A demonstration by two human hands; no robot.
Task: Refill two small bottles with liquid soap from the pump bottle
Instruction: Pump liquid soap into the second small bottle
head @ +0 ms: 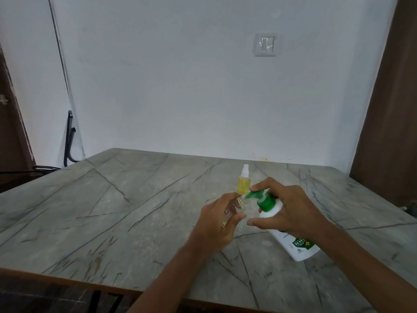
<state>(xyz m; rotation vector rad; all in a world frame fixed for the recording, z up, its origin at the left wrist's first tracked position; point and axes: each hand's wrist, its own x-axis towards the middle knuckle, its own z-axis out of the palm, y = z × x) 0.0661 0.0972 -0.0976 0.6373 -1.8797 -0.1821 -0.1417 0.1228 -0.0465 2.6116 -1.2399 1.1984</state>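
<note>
Left hand (222, 224) grips small clear bottle (234, 205), tilted, open mouth toward pump spout. Right hand (291, 211) wraps white pump bottle (293, 236), tilted, held above table (112, 211); forefinger lies on green pump head (326, 195). Spout tip sits right at clear bottle's mouth. Second small bottle (244, 182), yellow liquid, white spray top, stands upright on table just behind hands.

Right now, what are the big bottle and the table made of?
Big bottle: likely plastic, opaque white and smooth, slight sheen. Table: grey with dark veins, so stone or stone-print laminate; a brown edge hints at laminate.
</note>
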